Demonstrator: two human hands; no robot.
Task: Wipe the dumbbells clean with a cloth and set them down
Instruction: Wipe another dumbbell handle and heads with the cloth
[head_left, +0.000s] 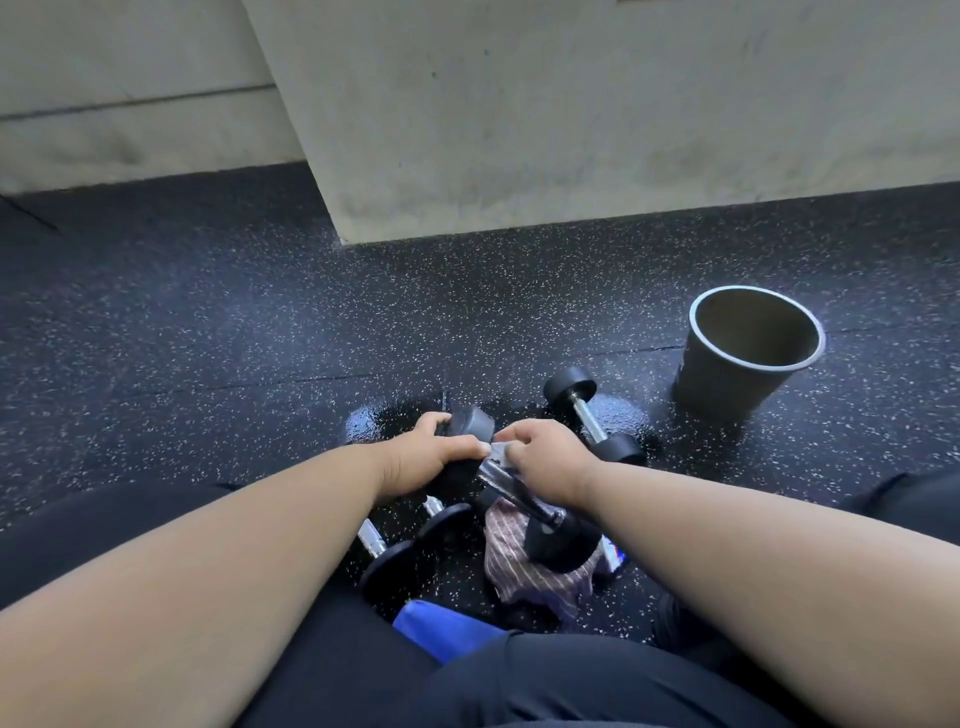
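On wet speckled gym floor (218, 332): left hand (421, 457) gripping held dumbbell (519, 488), right hand (545, 457) fingers pinching small gray cloth (497, 451), mid-wipe, other dumbbells (592, 410) waiting.

Rubber, steel and cloth on a wet speckled floor

The held dumbbell (511, 486) has matt black rubber-looking heads and a dark, knurled metal bar; the dumbbell beyond (592, 413) shows a bright, shiny steel bar between dull black ends, as do the two nearer ones (395, 545). The cloth (524, 574) is soft, creased woven fabric with thin pale stripes. The floor (208, 338) looks like matt black rubber flecked white, turned glossy where a wet patch (374, 423) lies. The bin (748, 353) is smooth and matt grey. The wall (571, 104) is rough, stained concrete.
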